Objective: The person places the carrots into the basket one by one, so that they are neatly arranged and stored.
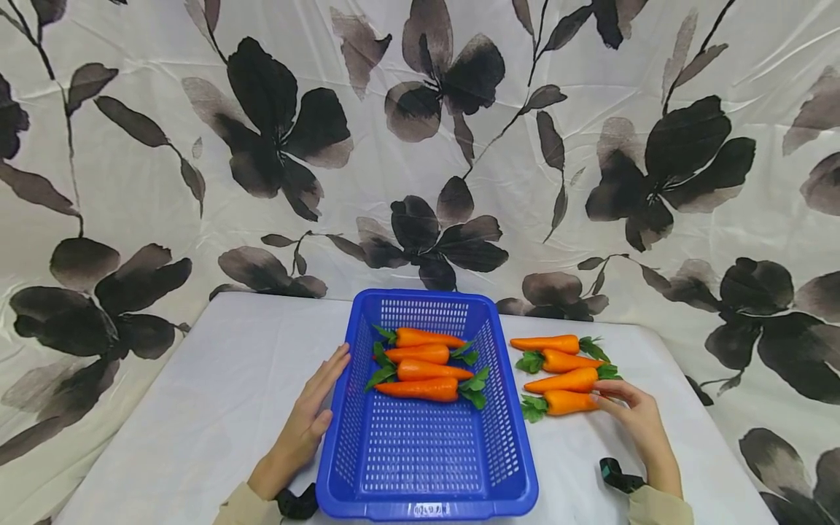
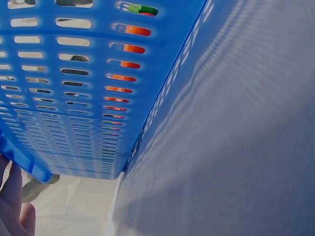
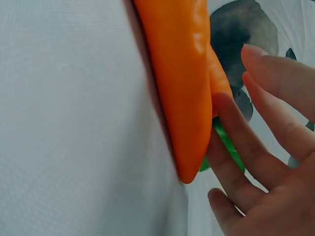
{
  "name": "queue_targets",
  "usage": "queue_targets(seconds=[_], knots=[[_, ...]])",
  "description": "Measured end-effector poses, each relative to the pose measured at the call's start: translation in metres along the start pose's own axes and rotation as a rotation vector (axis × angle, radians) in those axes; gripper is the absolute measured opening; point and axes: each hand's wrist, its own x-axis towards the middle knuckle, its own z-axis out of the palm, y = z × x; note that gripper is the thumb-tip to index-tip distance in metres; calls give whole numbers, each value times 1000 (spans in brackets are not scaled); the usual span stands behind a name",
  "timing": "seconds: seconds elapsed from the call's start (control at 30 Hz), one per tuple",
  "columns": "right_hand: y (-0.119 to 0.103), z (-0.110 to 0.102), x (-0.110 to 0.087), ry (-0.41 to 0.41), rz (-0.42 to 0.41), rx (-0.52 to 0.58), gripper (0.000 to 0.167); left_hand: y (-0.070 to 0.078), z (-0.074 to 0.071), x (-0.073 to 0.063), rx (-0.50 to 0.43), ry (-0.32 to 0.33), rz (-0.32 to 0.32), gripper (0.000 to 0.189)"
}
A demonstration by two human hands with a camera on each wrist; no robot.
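Note:
A blue plastic basket (image 1: 426, 509) with slotted walls stands at the middle of the table. Several orange carrots (image 1: 417, 389) with green tops lie crosswise in its far half. My left hand (image 1: 305, 419) rests along the basket's left rim, fingers nearly straight. Several more carrots lie in a column on the table to the basket's right. My right hand (image 1: 639, 415) is at the pointed end of the nearest carrot (image 1: 569, 402), its leaves toward the basket. In the right wrist view, the fingers (image 3: 246, 142) are loosely spread beside that carrot (image 3: 182, 93), not curled round it.
A white cloth (image 1: 177, 408) covers the table. Behind it hangs a white curtain (image 1: 525, 182) with dark flower prints. A black wrist device (image 1: 620, 477) sits by my right wrist, and another (image 1: 297, 503) by my left wrist, close to the basket's near left corner.

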Motion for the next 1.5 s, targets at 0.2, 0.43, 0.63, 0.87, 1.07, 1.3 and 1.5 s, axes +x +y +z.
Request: queue_targets(seconds=[0.2, 0.43, 0.63, 0.87, 1.07, 1.3, 1.5], knots=[[9, 3, 2, -70, -50, -38, 44, -1, -1, 1, -2, 7, 12, 65], [14, 5, 1, -110, 3, -77, 47, 1, -1, 3, -14, 12, 31, 66], [16, 5, 0, -120, 11, -70, 48, 1, 0, 3, -18, 23, 54, 67], [19, 5, 0, -124, 8, -84, 49, 1, 1, 1, -19, 25, 49, 66], [19, 4, 0, -121, 4, -95, 49, 0, 1, 2, -16, 21, 42, 66], [14, 1, -1, -123, 17, -88, 49, -1, 1, 1, -8, 19, 39, 67], [8, -3, -3, -119, 35, -70, 52, 0, 1, 1, -10, 20, 42, 67]])
